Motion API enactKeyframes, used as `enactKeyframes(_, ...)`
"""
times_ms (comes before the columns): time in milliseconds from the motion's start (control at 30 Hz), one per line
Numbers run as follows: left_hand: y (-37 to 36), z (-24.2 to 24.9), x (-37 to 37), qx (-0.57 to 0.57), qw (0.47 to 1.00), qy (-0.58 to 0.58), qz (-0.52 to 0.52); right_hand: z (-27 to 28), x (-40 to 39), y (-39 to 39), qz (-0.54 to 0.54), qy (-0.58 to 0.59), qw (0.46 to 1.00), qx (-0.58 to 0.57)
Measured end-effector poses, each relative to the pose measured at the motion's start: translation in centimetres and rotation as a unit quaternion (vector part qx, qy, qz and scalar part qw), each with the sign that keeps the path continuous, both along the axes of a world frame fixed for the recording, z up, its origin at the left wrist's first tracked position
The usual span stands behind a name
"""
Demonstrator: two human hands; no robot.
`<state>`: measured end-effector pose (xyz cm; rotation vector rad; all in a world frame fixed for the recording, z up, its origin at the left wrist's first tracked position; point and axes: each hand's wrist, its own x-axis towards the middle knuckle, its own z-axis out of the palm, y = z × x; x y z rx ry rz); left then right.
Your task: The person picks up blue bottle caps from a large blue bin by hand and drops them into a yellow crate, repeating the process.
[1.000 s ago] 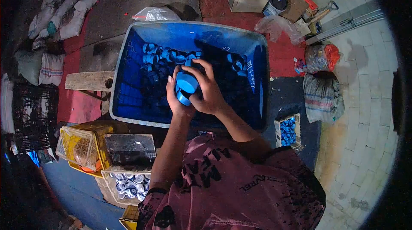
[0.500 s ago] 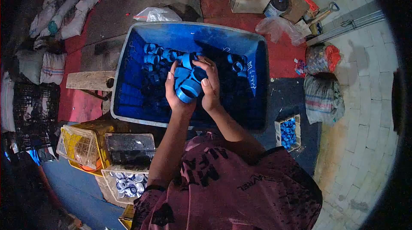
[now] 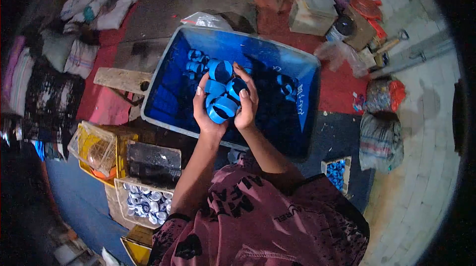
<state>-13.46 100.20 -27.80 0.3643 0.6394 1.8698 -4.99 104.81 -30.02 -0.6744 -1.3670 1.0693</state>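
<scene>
Head view: both hands are cupped together, left hand (image 3: 210, 123) and right hand (image 3: 247, 111) gripping a bunch of blue rings (image 3: 215, 87) over the blue tub (image 3: 162, 85). Can't read its white scrawl (image 3: 300, 99), but the shirt (image 3: 277, 236) lettering kinda says "ALFA".

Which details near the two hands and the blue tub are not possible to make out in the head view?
Head view: how many blue rings the left hand and right hand hold; rings overlap.
Head view: the near floor of the blue tub; dark shadow hides it.
Head view: the small blue pieces at right; too small to count.
</scene>
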Motion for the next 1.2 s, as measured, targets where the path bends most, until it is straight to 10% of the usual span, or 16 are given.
enactKeyframes(567,-19.0,2.3,-7.2,-0.003,0.934,0.016,0.358,2.3,-12.4,-14.6,0.361,0.035,0.930,-0.055)
enactKeyframes(1200,-71.9,0.1,2.8,-0.036,0.669,-0.065,0.740,1.9,-9.8,-68.5,0.756,-0.070,0.636,-0.140)
